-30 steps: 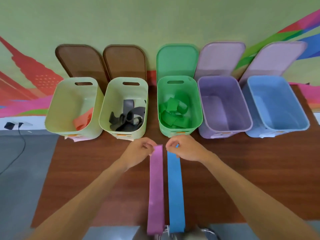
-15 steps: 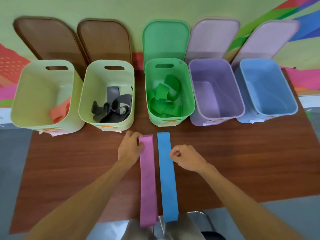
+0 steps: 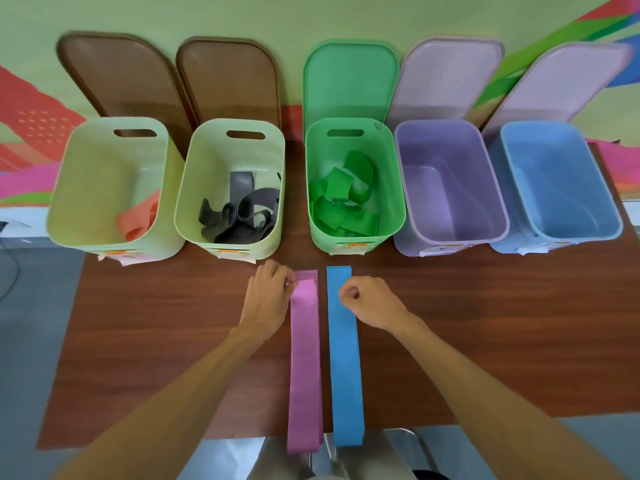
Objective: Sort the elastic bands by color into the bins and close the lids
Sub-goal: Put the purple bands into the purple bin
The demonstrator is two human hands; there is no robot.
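Observation:
A pink band [image 3: 304, 362] and a blue band [image 3: 344, 358] lie flat side by side on the wooden table [image 3: 485, 323], running from in front of the bins to the near edge. My left hand [image 3: 268, 299] pinches the top left corner of the upper pink layer, and another pink layer shows beneath it. My right hand [image 3: 370, 301] has its thumb and fingers curled onto the blue band's right edge near the top. The purple bin [image 3: 446, 188] and the blue bin [image 3: 561, 188] hold nothing.
A pale green bin [image 3: 90, 174] holds an orange band [image 3: 138, 220], a second pale green bin [image 3: 204, 168] grey bands [image 3: 239, 216], the green bin [image 3: 398, 188] green bands [image 3: 343, 202]. All five lids, such as the green lid [image 3: 349, 81], lean against the wall behind.
My right hand slid from the blue band's top end to its right edge. My left hand stayed at the pink band's top corner and lifted the upper layer slightly.

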